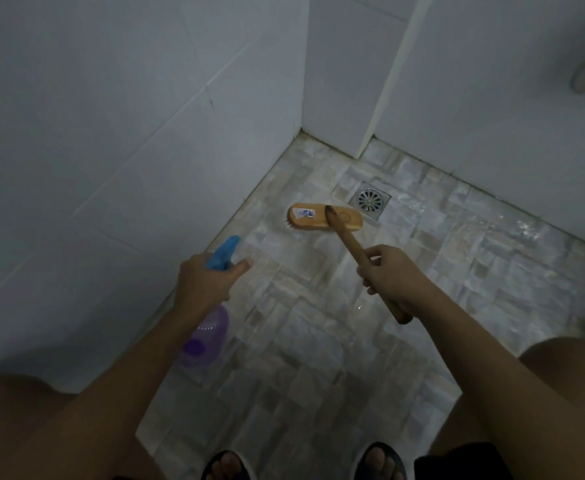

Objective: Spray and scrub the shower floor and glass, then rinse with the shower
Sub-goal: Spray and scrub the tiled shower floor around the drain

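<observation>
1. I see the scrub brush (319,221) lying bristles-down on the shower floor (319,341), close to the wall corner, at 12 o'clock from my feet.
2. My right hand (388,275) is curled tight round the brush's long wooden handle. The butt of the handle pokes out past my palm toward 5 o'clock.
3. The metal drain (370,199) sits just beside the brush head, at its 1 o'clock.
4. At 9 o'clock of the right hand, my left hand (204,278) grips the spray bottle (208,334) at the neck. The forefinger is stretched forward beside the blue trigger head, and the purple body hangs under my wrist.
5. White wall tiles (111,133) span 9 to 2 o'clock.
6. My sandals (381,460) show at 6 o'clock.
</observation>
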A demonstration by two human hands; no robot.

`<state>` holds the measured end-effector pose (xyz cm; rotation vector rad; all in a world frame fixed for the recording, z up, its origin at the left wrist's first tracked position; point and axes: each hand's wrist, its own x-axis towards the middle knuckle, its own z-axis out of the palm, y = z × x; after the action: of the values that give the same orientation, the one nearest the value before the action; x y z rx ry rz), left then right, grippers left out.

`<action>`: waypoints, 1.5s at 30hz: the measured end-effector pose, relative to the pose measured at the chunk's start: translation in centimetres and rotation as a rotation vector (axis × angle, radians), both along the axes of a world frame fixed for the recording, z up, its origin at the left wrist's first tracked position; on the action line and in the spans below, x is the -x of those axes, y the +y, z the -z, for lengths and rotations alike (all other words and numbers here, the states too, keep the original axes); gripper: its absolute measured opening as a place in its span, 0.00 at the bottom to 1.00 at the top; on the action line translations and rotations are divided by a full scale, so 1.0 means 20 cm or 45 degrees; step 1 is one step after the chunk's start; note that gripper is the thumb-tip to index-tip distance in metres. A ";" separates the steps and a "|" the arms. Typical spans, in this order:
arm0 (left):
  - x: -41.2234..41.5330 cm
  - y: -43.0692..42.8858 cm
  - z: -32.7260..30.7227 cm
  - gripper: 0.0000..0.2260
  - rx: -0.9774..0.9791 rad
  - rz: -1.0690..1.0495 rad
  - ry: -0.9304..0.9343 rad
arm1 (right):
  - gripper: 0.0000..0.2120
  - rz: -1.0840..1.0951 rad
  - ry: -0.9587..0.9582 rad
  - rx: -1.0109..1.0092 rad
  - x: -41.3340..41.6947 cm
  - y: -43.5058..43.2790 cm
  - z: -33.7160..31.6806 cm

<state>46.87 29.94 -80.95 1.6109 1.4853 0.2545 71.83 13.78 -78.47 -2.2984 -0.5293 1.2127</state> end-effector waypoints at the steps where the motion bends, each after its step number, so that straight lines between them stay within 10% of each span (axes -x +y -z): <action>1: 0.00 0.01 0.01 0.20 -0.012 -0.026 -0.015 | 0.14 -0.029 -0.009 -0.005 0.00 0.00 0.01; 22: 0.18 0.31 -0.08 0.16 0.008 -0.148 0.075 | 0.12 -0.718 0.093 0.327 0.38 0.00 0.35; 31: 0.26 0.39 -0.16 0.15 -0.015 -0.194 0.011 | 0.16 -0.660 0.111 0.180 0.65 0.65 0.46; 45: 0.29 0.41 -0.22 0.15 0.072 -0.181 -0.030 | 0.15 -0.605 0.049 0.204 0.62 0.36 0.43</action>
<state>41.15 38.09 -76.58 1.4554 1.5772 0.3080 59.41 20.89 -86.97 -2.3498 -1.0414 1.5609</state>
